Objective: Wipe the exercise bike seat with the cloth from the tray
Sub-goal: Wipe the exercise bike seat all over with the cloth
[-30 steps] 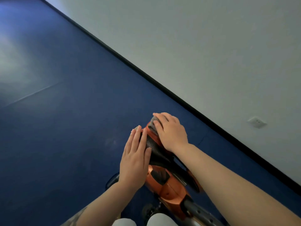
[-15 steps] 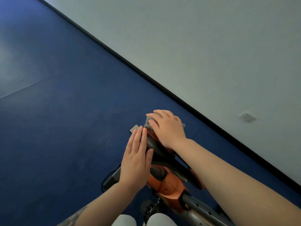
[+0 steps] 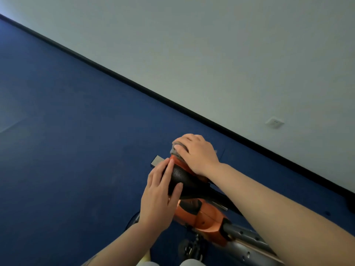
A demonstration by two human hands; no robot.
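Observation:
The exercise bike seat (image 3: pixel 179 175) is black with a perforated top and orange trim, low in the middle of the view. My right hand (image 3: pixel 196 152) lies on the seat's far end, its fingers curled over a grey cloth (image 3: pixel 175 148) and pressing it to the seat. Only a small edge of the cloth shows under the fingers. My left hand (image 3: pixel 160 196) rests flat against the seat's left side, fingers together and pointing away from me, steadying it. The tray is not in view.
The bike's orange body (image 3: pixel 199 214) and grey metal post (image 3: pixel 247 244) run down to the right below the seat. Blue floor (image 3: pixel 67 150) spreads left. A white wall (image 3: pixel 211 54) with a black skirting and a socket (image 3: pixel 274 122) stands behind.
My right hand has slid the cloth farther toward the seat's far end. The left hand stays on the seat's side. The camera has tilted a little.

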